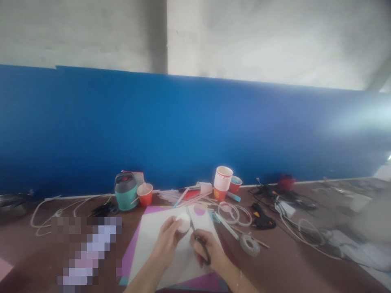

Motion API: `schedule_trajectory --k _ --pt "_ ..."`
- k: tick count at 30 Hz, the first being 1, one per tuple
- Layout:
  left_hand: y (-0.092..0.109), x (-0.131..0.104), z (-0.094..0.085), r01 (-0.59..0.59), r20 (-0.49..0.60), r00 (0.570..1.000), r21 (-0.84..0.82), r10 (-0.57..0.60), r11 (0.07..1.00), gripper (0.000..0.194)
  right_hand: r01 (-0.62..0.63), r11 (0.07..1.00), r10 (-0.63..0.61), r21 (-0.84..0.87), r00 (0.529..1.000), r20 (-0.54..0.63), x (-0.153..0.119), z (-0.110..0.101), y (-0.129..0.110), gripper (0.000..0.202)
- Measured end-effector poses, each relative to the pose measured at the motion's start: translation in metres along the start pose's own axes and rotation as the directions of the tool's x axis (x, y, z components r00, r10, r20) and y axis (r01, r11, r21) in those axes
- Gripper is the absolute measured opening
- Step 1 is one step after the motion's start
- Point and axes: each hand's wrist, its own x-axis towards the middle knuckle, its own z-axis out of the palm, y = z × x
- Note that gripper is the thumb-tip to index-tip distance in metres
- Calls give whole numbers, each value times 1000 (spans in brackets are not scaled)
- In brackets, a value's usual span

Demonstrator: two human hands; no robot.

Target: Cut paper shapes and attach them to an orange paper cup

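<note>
Between the thumb and fingers of my left hand (167, 238) is a small white round piece (183, 223), its exact kind too blurred to tell. My right hand (205, 246) grips a pair of dark-handled scissors (201, 243), fingers wrapped around the handles. The blades point up and away, close beside the round piece; whether they touch it I cannot tell. Both hands are above a large white sheet (146, 244), which lies over purple sheets (130, 252). Behind the blades, a pinkish-purple round spot (200, 210) shows on the sheet.
A teal-and-grey container (126, 193) and a red paper cup (144, 194) stand back left. Farther right are stacked paper cups (222, 183), tape rolls (249, 245), a black glue gun (263, 217) and tangled cables (293, 228). A blue partition (183, 130) borders the table's back.
</note>
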Motion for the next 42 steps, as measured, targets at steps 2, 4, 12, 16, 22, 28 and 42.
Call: schedule_trajectory --k 2,4,12,16,22,28,42 --pt "0 1 -2 2 0 1000 4 -2 1000 20 -3 1000 3 8 1000 -2 0 -1 1 37" --pt "0 1 -3 4 2 1000 2 -4 1000 20 5 999 -5 32 1000 7 0 -2 4 35" --pt "3 0 -1 7 -23 1000 25 -6 1000 20 -17 1000 16 23 999 29 1 -4 6 31" --pt "4 0 -1 18 -33 999 22 -17 1000 20 -31 999 32 -18 999 26 -1 -2 1 32" --pt "5 0 0 13 -36 999 12 -13 1000 18 -45 998 46 -43 999 16 -3 -1 -1 31" --pt "5 1 0 2 -29 1000 5 -2 1000 18 -59 998 58 10 998 23 1 -4 10 36" --pt "6 1 -2 -15 -64 998 54 19 998 24 -146 989 146 -25 989 4 -5 -2 1 33"
